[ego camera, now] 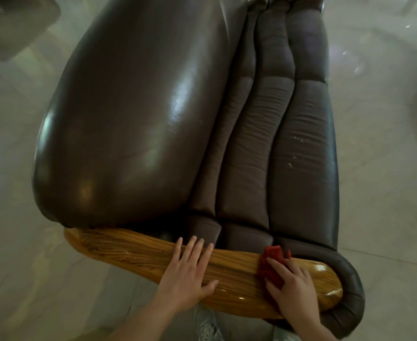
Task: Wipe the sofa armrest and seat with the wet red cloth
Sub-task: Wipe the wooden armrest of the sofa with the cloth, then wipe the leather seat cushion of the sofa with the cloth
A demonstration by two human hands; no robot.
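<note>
I look down on a dark brown leather sofa with a glossy wooden armrest (133, 252) running across the bottom of the view. The wide seat cushion (133, 114) lies beyond it on the left, the ribbed backrest (276, 134) on the right. My right hand (293, 284) presses a crumpled red cloth (272, 262) onto the right part of the armrest, fingers curled over it. My left hand (190, 271) lies flat on the middle of the armrest with fingers spread, holding nothing.
Pale glossy floor tiles (8, 193) surround the sofa on both sides. A grey shoe (207, 326) shows below the armrest at the bottom edge. A blurred grey object (12, 25) sits at the top left.
</note>
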